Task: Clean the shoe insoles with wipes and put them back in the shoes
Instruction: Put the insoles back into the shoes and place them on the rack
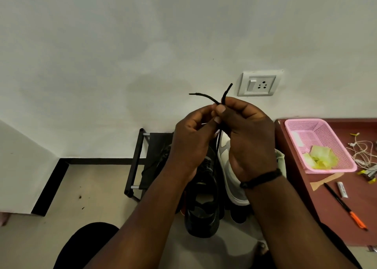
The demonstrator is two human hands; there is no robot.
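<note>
Near me: black lace-up shoe (201, 197) on floor between my knees, opening up, so laces reach my hands. White and grey shoe (228, 166) just beside it.

Above shoe: my left hand (191, 138) and right hand (247, 138) both pinch thin black shoelace ends (214, 100), held up and crossed. I think I tie or untie.

Insoles: cannot see.

Right: pink plastic mesh basket (306, 130) on dark red table (346, 217), yellow crumpled wipe (319, 158) inside, kept close.

Far: white wall socket (260, 84).

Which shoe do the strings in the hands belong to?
The black lace-up shoe, nearest the camera. Its black laces run up into both hands, left hand and right hand. The white-and-grey shoe beside it isn't being held.
</note>
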